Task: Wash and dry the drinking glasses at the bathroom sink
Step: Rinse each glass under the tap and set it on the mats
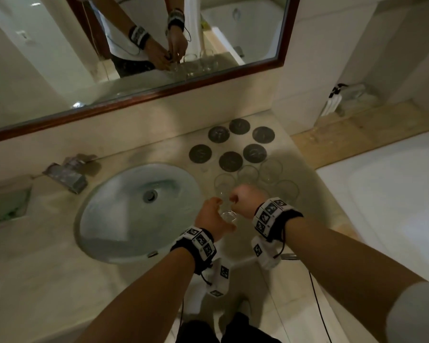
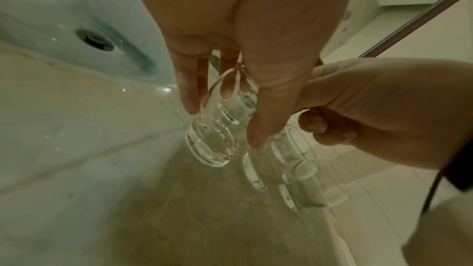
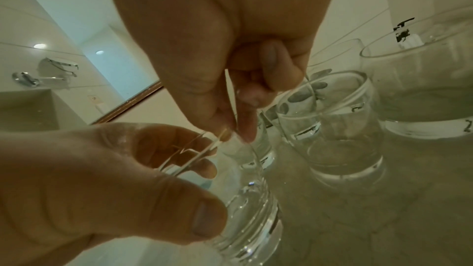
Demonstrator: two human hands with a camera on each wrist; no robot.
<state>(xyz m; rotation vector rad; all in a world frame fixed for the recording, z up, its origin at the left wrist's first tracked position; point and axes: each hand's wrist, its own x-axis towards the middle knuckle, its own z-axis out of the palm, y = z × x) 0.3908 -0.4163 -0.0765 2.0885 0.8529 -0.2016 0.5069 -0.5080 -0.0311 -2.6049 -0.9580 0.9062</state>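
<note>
Left hand (image 1: pixel 212 216) curled round clear drinking glass (image 1: pixel 228 216), held above countertop (image 1: pixel 47 280) just right of sink (image 1: pixel 102 214). Right hand (image 1: pixel 245 200) pinching its rim. Beyond: more glasses (image 1: pixel 270 170), then dark coasters (image 1: pixel 238 126).

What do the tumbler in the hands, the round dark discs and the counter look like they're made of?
Tumbler: clear glass, see-through with a thick bright-edged base.
Discs: dark and matte, possibly slate or rubber coasters; unclear.
Counter: pale beige stone, probably marble, with faint veins and a dull sheen.
</note>
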